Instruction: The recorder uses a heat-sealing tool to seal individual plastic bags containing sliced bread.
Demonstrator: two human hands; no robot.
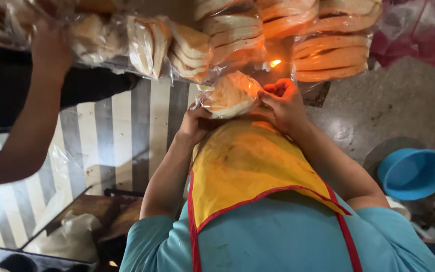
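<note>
Left hand (193, 123) cups bagged bread (230, 94) from below; right hand (284, 103) pinches bag neck shut, just before tabletop (112, 63) front edge. Small flame (275, 63) close behind: plastic could scorch if bag drifts nearer.

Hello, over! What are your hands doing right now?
Left hand under bread bag, gripping. Right hand pinching its end by small flame. Another person's arm at left, apart.

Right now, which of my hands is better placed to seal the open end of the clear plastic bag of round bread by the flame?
Probably the right hand: it pinches the end of the clear plastic bag of round bread nearest the small orange flame. The left hand sits under the bag's far side, supporting it.
</note>
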